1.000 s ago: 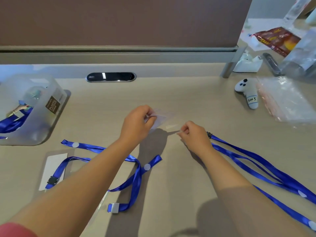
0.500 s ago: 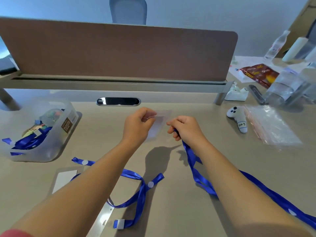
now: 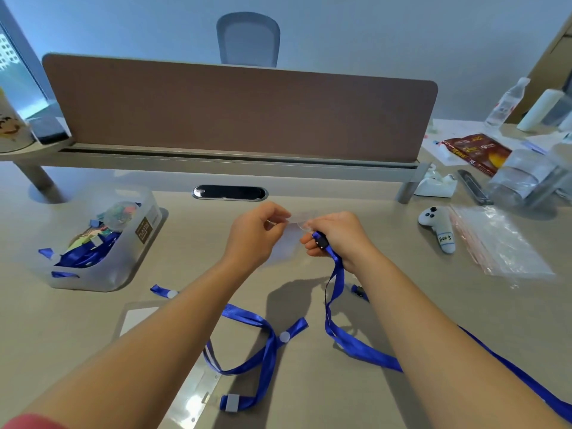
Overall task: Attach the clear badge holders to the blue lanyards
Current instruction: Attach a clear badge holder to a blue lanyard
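My left hand (image 3: 255, 236) pinches the top edge of a clear badge holder (image 3: 289, 239) held above the desk. My right hand (image 3: 335, 232) grips the black clip end of a blue lanyard (image 3: 335, 283) right against the holder's top. That lanyard's strap hangs down from my fist and trails off along the desk to the lower right. A second blue lanyard (image 3: 266, 345) lies looped on the desk under my left forearm. Another clear badge holder (image 3: 136, 317) with a white card lies flat at the left, partly hidden by my arm.
A translucent bin (image 3: 123, 258) with more blue lanyards sits at the left. A white controller (image 3: 438, 227) and a clear plastic bag (image 3: 498, 243) lie at the right. A brown divider panel (image 3: 241, 109) stands along the back, with bottles and a snack packet beyond at the far right.
Both hands rose off the desk and came together. My right hand lifted the lanyard's clip end up to the badge holder. The view tilted upward.
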Demonstrator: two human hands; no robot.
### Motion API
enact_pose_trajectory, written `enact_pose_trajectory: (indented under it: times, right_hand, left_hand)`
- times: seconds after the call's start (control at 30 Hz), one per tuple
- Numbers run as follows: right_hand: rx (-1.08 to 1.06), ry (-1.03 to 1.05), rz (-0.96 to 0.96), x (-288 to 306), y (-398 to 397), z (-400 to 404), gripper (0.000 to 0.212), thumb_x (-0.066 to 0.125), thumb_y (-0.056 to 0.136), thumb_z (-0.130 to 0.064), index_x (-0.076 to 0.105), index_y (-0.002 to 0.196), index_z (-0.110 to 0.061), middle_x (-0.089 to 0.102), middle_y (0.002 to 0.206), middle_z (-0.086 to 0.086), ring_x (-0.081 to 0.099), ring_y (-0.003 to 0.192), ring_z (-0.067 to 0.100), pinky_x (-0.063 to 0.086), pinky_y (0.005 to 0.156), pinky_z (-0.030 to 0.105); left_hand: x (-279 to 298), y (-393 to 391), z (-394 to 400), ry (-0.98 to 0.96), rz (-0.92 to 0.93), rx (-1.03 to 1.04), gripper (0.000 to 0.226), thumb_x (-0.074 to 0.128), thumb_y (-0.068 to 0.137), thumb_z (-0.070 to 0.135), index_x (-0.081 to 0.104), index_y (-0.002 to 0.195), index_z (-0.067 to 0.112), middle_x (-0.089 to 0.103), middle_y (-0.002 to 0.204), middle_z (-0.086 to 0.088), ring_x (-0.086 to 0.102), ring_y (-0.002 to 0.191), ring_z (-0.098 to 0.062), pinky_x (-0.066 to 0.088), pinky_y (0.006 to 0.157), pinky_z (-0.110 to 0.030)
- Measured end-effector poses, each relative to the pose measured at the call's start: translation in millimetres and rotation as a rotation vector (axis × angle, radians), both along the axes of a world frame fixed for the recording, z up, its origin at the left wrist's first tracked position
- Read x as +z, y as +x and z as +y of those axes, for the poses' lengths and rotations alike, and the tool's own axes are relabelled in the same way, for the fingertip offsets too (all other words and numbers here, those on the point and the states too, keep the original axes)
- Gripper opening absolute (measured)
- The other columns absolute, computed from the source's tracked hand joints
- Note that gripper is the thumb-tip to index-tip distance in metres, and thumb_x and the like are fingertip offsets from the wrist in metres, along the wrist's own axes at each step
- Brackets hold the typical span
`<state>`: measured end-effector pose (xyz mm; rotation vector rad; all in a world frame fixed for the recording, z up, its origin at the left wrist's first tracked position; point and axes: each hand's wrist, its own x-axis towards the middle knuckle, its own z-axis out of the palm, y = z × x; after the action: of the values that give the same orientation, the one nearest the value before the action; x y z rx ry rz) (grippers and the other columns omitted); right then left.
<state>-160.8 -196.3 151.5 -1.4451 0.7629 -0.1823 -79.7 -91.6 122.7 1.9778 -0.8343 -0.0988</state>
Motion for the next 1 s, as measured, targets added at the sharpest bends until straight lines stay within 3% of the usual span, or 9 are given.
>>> enact_pose_trajectory:
  times: [0.17, 0.3, 0.43, 0.5, 0.57, 0.63, 0.8, 0.9, 1.0]
  right_hand:
    - [0.023, 0.061, 0.02, 4, -1, 8, 0.015, 0.045, 0.09, 0.002, 0.059, 0.088, 0.01, 0.052, 0.06, 0.015, 0.047, 0.029, 0.009, 0.047, 0.037, 0.016]
    - [-0.001, 0.09, -0.005, 4, 1, 10, 0.027, 0.046, 0.091, -0.001, 0.056, 0.104, 0.021, 0.054, 0.06, 0.014, 0.047, 0.035, 0.011, 0.048, 0.038, 0.016]
    - [0.0, 0.098, -0.038, 3, 5, 12, 0.026, 0.047, 0.092, -0.004, 0.057, 0.106, 0.015, 0.057, 0.063, 0.013, 0.052, 0.03, 0.006, 0.051, 0.038, 0.014]
    - [0.026, 0.078, -0.068, 1, 7, 12, 0.026, 0.047, 0.093, -0.007, 0.057, 0.109, 0.01, 0.059, 0.065, 0.011, 0.054, 0.033, 0.005, 0.051, 0.041, 0.013]
    - [0.073, 0.05, -0.092, -3, 8, 13, 0.026, 0.047, 0.093, -0.007, 0.057, 0.112, 0.008, 0.06, 0.068, 0.008, 0.055, 0.041, 0.005, 0.051, 0.046, 0.011]
    - [0.108, 0.02, -0.105, -7, 10, 13, 0.026, 0.046, 0.093, -0.004, 0.056, 0.114, 0.007, 0.061, 0.071, 0.006, 0.056, 0.049, 0.005, 0.051, 0.05, 0.011]
    - [0.1, -0.052, -0.086, -11, 14, 14, 0.019, 0.044, 0.093, 0.0, 0.061, 0.097, 0.009, 0.06, 0.068, 0.007, 0.059, 0.04, 0.004, 0.053, 0.049, 0.01]
    - [0.109, -0.048, -0.089, -11, 17, 17, 0.019, 0.045, 0.093, -0.002, 0.061, 0.084, -0.001, 0.061, 0.068, 0.006, 0.058, 0.039, 0.002, 0.052, 0.047, 0.01]
    - [0.114, -0.028, -0.101, -12, 20, 17, 0.021, 0.047, 0.092, -0.004, 0.06, 0.077, -0.009, 0.062, 0.071, 0.004, 0.059, 0.042, 0.002, 0.052, 0.047, 0.011]
  left_hand:
    - [1, 0, 4, 0.008, -0.099, 0.027, 0.017, 0.055, 0.084, 0.006, 0.063, 0.098, 0.001, 0.068, 0.095, -0.016, 0.054, 0.082, -0.017, 0.046, 0.076, -0.028]
    - [1, 1, 7, 0.029, -0.202, 0.04, 0.016, 0.055, 0.083, 0.005, 0.064, 0.095, 0.0, 0.069, 0.094, -0.019, 0.061, 0.085, -0.028, 0.05, 0.078, -0.036]
    - [0, 1, 10, 0.054, -0.267, 0.009, 0.016, 0.055, 0.083, 0.004, 0.064, 0.095, -0.001, 0.069, 0.092, -0.019, 0.062, 0.084, -0.03, 0.048, 0.074, -0.034]
    - [-1, 3, 10, 0.031, -0.17, 0.01, 0.018, 0.055, 0.083, 0.005, 0.063, 0.098, 0.0, 0.067, 0.091, -0.014, 0.059, 0.083, -0.024, 0.049, 0.075, -0.03]
    - [0, 7, 10, -0.013, -0.023, 0.021, 0.019, 0.055, 0.083, 0.004, 0.063, 0.1, 0.001, 0.062, 0.089, -0.006, 0.055, 0.083, -0.017, 0.045, 0.068, -0.011]
    - [1, 10, 10, -0.042, 0.101, 0.011, 0.019, 0.055, 0.083, 0.002, 0.063, 0.101, 0.002, 0.059, 0.089, -0.004, 0.054, 0.084, -0.015, 0.043, 0.062, -0.003]
    - [3, 14, 12, -0.144, 0.392, -0.016, 0.018, 0.053, 0.083, 0.0, 0.062, 0.098, 0.004, 0.059, 0.085, -0.004, 0.054, 0.076, -0.008, 0.047, 0.058, -0.01]
    - [4, 16, 13, -0.197, 0.542, -0.017, 0.015, 0.053, 0.083, 0.0, 0.061, 0.09, 0.01, 0.058, 0.08, 0.0, 0.053, 0.079, -0.011, 0.044, 0.062, -0.019]
    - [5, 19, 16, -0.209, 0.577, -0.025, 0.018, 0.051, 0.084, 0.002, 0.061, 0.098, 0.008, 0.058, 0.081, 0.002, 0.054, 0.083, -0.014, 0.043, 0.066, -0.021]
